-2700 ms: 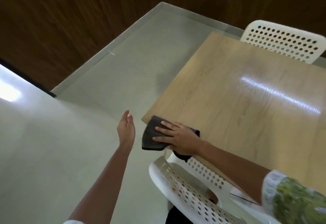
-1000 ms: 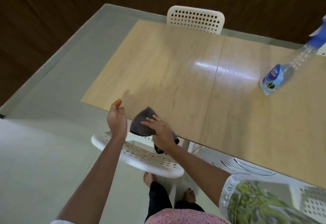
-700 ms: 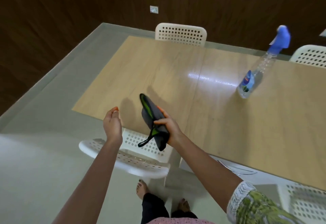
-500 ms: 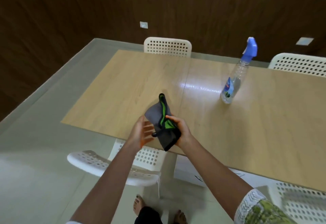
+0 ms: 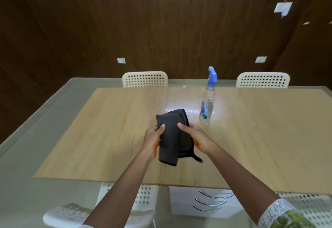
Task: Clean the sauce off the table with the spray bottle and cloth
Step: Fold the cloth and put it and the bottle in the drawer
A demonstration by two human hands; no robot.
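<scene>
Since the earlier frame the left hand point(image 5: 153, 139) has come across to join the right hand point(image 5: 195, 137), and both are now gripping the dark grey cloth point(image 5: 171, 136) above the wooden table point(image 5: 107, 129), probably refolding it for a fresh face. The spray bottle point(image 5: 208, 100) is standing upright just beyond, within reach. No sauce is showing.

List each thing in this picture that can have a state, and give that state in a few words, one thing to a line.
cloth: folded, held up off the table in both hands
left hand: closed on the cloth's left side
right hand: closed on the cloth's right side
spray bottle: upright on the table, untouched, nearly empty
table: no sauce visible
far chairs: pushed in
</scene>
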